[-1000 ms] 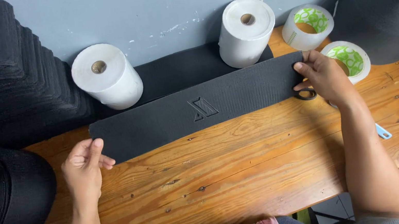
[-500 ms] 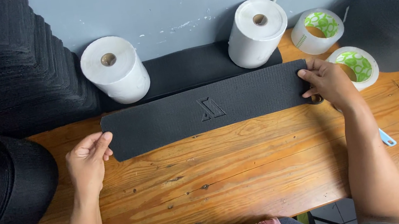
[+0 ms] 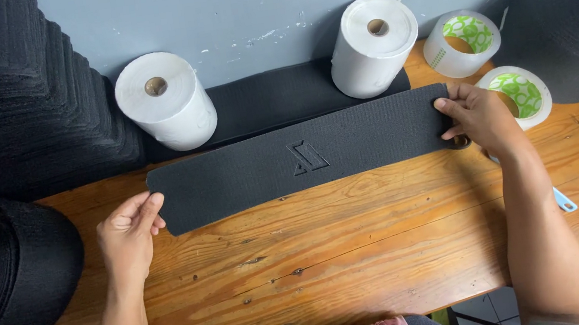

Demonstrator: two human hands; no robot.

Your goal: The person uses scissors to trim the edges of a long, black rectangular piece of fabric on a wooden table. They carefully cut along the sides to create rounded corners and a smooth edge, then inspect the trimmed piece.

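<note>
We hold a long black foam strip (image 3: 304,159) flat across the far half of the wooden table (image 3: 362,250). Our left hand (image 3: 126,234) touches its left end, fingers loosely together; our right hand (image 3: 476,117) pinches its right end. Two white paper rolls (image 3: 166,100) stand just beyond, tape rolls (image 3: 521,94) far right.

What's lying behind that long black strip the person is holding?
Behind the black strip, against the wall, lies a dark pad with two white paper rolls beside it. The strip covers the pad's front edge, so what is beneath cannot be seen.
</note>
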